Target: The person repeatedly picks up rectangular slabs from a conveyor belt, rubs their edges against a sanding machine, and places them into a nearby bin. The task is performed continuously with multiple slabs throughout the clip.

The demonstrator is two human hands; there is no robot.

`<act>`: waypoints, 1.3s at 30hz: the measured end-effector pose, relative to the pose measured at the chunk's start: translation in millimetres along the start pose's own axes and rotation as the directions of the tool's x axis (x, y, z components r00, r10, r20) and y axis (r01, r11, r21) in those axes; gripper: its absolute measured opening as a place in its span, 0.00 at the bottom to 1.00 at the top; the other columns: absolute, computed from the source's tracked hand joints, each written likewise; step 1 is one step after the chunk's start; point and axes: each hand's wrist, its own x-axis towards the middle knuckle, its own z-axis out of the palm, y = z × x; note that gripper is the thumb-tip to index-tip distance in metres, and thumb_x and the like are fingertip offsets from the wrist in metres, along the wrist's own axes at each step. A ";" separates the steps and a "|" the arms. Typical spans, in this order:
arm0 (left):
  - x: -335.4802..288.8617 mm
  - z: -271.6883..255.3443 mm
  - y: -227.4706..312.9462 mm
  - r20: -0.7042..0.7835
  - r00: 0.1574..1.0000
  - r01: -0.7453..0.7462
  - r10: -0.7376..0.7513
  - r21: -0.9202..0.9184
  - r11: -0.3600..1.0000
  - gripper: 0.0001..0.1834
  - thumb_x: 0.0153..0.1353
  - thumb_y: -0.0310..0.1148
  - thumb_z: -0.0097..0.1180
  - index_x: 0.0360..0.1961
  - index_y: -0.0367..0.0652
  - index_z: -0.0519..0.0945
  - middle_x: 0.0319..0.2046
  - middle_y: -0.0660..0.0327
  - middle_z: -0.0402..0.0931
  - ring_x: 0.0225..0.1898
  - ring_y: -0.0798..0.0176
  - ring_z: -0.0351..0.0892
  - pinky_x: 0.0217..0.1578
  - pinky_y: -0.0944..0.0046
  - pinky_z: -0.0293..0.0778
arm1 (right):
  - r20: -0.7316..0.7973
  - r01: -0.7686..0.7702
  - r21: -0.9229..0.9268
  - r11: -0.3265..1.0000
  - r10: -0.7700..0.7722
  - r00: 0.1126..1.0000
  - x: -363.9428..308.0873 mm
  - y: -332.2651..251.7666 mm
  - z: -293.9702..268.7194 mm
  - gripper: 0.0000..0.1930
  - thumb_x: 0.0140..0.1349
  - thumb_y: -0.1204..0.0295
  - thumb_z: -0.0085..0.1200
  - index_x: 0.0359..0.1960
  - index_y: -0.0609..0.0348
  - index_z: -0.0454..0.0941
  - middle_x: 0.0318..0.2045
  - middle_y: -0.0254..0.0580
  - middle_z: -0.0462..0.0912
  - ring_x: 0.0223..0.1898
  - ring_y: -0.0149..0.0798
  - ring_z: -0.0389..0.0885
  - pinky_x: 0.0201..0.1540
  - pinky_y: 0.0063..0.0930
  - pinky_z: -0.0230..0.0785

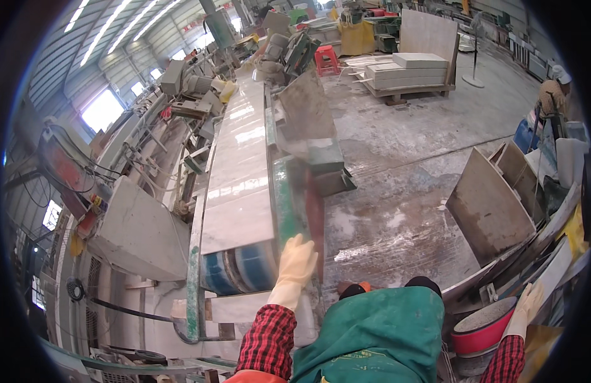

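Observation:
My left hand (297, 265), in a pale yellow rubber glove, rests on the green side rail (286, 204) of a roller conveyor, its fingers bent over the edge. Beside it, long pale stone slabs (238, 220) lie in a row along the conveyor, shiny as if wet. A blue roller (247, 267) shows at the near end. At lower right, my right hand (528, 307), gloved alike, touches the edge of a narrow white strip (556, 271) with its fingers stretched out. Close to that wrist stands a round red-and-grey tub (484, 329) with a grainy top.
Brown boards (490, 204) lean at the right. A grey box-shaped housing (142, 230) stands left of the conveyor. Farther off are a pallet of stacked slabs (407, 73), a red stool (326, 60) and a pole stand (474, 54). Another person (554, 96) bends at the far right.

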 end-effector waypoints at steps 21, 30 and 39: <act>-6.4 10.4 -11.1 -0.055 0.998 -0.002 0.001 -0.027 1.000 0.17 0.58 0.34 0.59 0.48 0.42 0.80 0.52 0.40 0.75 0.58 0.35 0.68 0.62 0.47 0.63 | -0.038 0.020 -0.019 1.000 -0.020 0.999 -20.8 -6.3 -3.8 0.27 0.71 0.56 0.42 0.65 0.60 0.65 0.64 0.55 0.68 0.67 0.53 0.63 0.70 0.43 0.53; -7.2 7.4 -7.6 -0.061 0.998 0.025 -0.027 -0.035 0.999 0.15 0.58 0.34 0.59 0.47 0.43 0.81 0.54 0.38 0.73 0.58 0.35 0.69 0.61 0.47 0.65 | -0.002 -0.004 -0.016 1.000 0.004 1.000 -32.7 -19.2 -19.9 0.27 0.71 0.56 0.43 0.66 0.58 0.65 0.65 0.51 0.68 0.67 0.51 0.63 0.70 0.42 0.53; -7.0 5.3 -5.8 -0.224 0.974 -0.049 0.043 -0.021 0.999 0.08 0.53 0.34 0.60 0.33 0.43 0.81 0.46 0.45 0.76 0.49 0.40 0.74 0.50 0.48 0.72 | -0.047 0.003 -0.032 0.999 -0.004 0.999 -40.0 -22.2 -17.6 0.27 0.70 0.56 0.44 0.65 0.59 0.66 0.64 0.51 0.70 0.66 0.51 0.65 0.68 0.42 0.55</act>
